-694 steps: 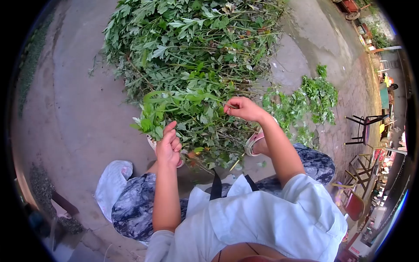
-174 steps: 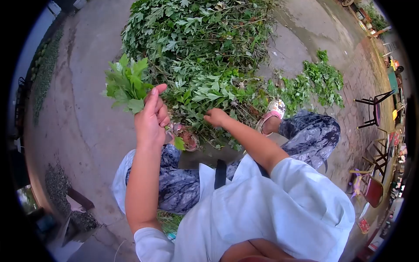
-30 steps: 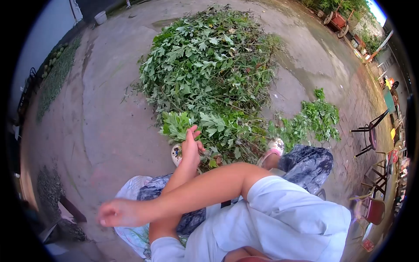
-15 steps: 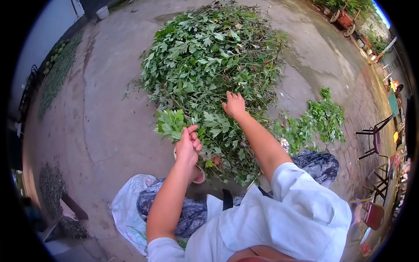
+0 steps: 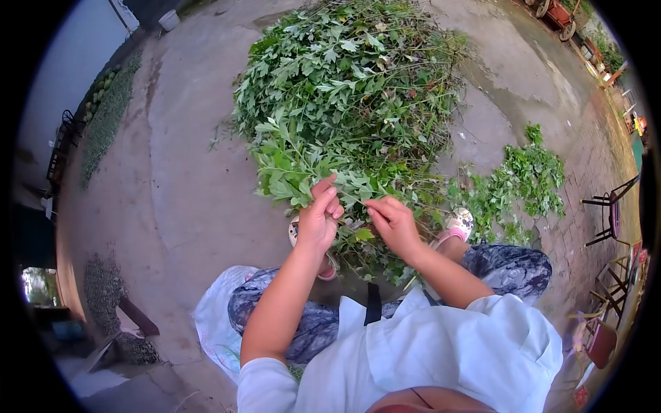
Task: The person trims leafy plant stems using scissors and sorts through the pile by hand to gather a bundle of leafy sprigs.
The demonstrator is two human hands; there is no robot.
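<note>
A big heap of cut leafy green stems (image 5: 337,82) lies on the ground in front of me. My left hand (image 5: 321,221) is closed around a bunch of lobed green leaves (image 5: 282,172), which fans out to the left over the heap's near edge. To its right, my right hand (image 5: 395,226) pinches the end of a leafy stem (image 5: 352,184) between thumb and fingertips. The hands are close together but apart. Where the held stem runs among the other leaves is hard to make out.
A smaller patch of green leaves (image 5: 527,175) lies on the ground to the right, near my shoe (image 5: 459,224). Chairs (image 5: 609,210) stand at the far right. A pale cloth (image 5: 213,320) lies by my left leg. A white bucket (image 5: 169,19) stands at the back left.
My right hand has come back from the heap toward my left hand and now pinches a stem. The view has shifted slightly, and more leaves show around the left hand.
</note>
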